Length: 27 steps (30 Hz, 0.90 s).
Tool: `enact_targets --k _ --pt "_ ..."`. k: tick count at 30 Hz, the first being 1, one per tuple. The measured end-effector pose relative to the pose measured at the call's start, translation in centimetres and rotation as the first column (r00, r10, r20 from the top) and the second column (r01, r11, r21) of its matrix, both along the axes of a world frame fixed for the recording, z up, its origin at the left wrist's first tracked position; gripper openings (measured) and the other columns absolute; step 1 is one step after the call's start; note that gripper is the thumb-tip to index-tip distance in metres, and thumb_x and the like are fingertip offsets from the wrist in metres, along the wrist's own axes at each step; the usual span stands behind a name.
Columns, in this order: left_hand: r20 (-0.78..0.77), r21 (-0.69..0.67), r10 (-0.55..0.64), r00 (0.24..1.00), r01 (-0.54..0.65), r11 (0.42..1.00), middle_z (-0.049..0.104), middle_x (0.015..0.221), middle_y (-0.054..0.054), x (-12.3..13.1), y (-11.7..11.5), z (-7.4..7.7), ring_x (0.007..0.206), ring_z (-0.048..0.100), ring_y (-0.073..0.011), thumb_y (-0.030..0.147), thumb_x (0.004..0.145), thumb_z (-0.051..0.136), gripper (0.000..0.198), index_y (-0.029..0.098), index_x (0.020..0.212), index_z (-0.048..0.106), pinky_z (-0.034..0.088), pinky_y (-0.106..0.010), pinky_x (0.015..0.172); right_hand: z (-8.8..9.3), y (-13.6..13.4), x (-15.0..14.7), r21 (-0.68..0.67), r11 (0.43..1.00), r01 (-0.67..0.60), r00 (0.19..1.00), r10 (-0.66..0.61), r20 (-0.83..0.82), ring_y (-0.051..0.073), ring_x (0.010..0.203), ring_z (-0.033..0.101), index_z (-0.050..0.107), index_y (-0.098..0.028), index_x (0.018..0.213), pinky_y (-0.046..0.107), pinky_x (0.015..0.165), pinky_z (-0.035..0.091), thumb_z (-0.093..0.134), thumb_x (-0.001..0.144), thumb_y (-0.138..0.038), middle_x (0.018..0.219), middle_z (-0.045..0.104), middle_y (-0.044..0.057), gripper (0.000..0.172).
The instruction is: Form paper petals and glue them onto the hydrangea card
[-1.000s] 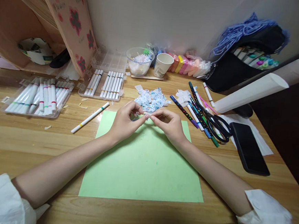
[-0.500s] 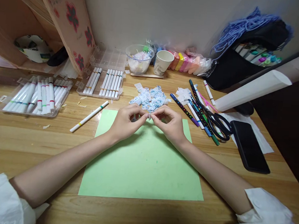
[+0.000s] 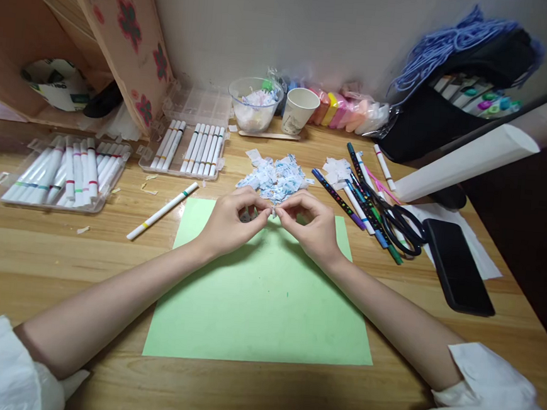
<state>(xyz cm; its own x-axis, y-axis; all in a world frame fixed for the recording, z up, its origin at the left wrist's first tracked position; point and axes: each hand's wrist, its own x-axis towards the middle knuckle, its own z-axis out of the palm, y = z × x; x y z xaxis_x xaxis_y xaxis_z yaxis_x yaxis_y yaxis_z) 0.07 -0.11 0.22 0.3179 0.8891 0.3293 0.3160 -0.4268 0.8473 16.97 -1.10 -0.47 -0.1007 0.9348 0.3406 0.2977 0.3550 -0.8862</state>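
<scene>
My left hand (image 3: 230,222) and my right hand (image 3: 310,225) meet fingertip to fingertip above the far edge of a light green paper sheet (image 3: 261,299). Both pinch one small scrap of paper (image 3: 273,212) between thumbs and forefingers. Just beyond the hands lies a heap of torn blue-and-white paper bits (image 3: 274,176) on the wooden table (image 3: 37,256).
A loose white marker (image 3: 162,211) lies left of the sheet. Two clear trays of white markers (image 3: 62,172) (image 3: 193,151) sit at the back left. Pens and black scissors (image 3: 390,219), a black phone (image 3: 458,269), a paper cup (image 3: 296,111) and a plastic bowl (image 3: 254,104) are on the right and back.
The view has tilted slightly, so everything sits a little higher in frame. The hands stay together, pinching the scrap, with only small finger shifts.
</scene>
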Motion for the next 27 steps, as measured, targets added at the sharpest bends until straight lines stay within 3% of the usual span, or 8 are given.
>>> enact_targets --k 22,27 --pt "-0.011 0.014 0.006 1.000 -0.006 1.000 0.060 0.072 -0.001 0.00 -0.06 -0.10 0.064 0.049 -0.0112 0.022 0.081 0.059 0.009 0.018 0.074 0.064 0.038 -0.024 0.056 0.05 -0.06 0.05 -0.002 1.000 -0.001 0.999 0.001 0.041 0.013 0.062 0.049 0.062 -0.019 0.072 0.027 0.055 0.041 0.065 0.078 -0.026 0.071 0.059 0.002 0.009" --pt "0.004 0.032 0.052 0.999 -0.052 0.998 0.054 0.066 0.001 0.00 -0.09 -0.05 0.060 0.046 -0.0100 0.019 0.078 0.061 0.009 0.017 0.069 0.060 0.037 -0.024 0.055 0.21 -0.53 -0.22 0.018 1.000 0.023 0.996 -0.025 0.085 0.012 0.063 0.051 0.061 -0.019 0.079 0.025 0.055 0.041 0.062 0.079 -0.022 0.075 0.059 0.001 0.003"
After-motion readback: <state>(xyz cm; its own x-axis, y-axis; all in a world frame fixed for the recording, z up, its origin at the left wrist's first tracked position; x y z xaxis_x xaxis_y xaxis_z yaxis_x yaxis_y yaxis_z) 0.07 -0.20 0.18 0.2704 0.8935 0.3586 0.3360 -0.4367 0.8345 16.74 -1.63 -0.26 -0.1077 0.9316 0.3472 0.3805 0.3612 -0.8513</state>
